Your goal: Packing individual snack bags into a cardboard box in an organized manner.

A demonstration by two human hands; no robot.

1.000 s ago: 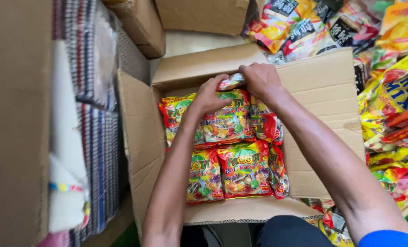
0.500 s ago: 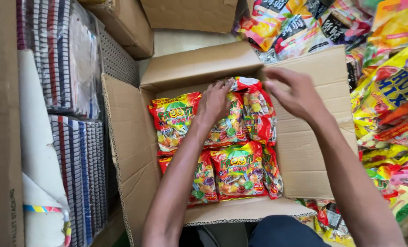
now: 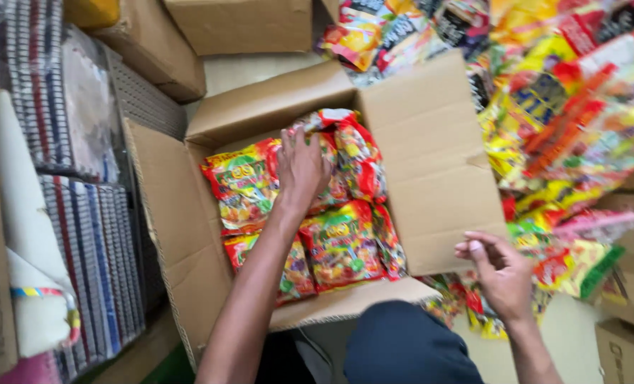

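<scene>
An open cardboard box [image 3: 431, 149] sits in front of me, filled with colourful red, green and yellow snack packets [image 3: 342, 242]. My left hand [image 3: 300, 167] lies flat on the packets at the back of the box, pressing on them. My right hand [image 3: 498, 270] hovers outside the box beside its right flap, fingers loosely curled, holding nothing. Just beyond it lie loose snack packets [image 3: 573, 256] on the floor.
A big heap of mixed snack packets [image 3: 566, 99] fills the right and top right. Closed cardboard boxes [image 3: 239, 25] stand behind the open one. Stacks of wrapped goods [image 3: 82, 235] line the left side. Another box [image 3: 626, 348] sits at the bottom right.
My right hand has left the packets at the back of the box and moved down and right, outside the right flap. My left hand stays on the packets.
</scene>
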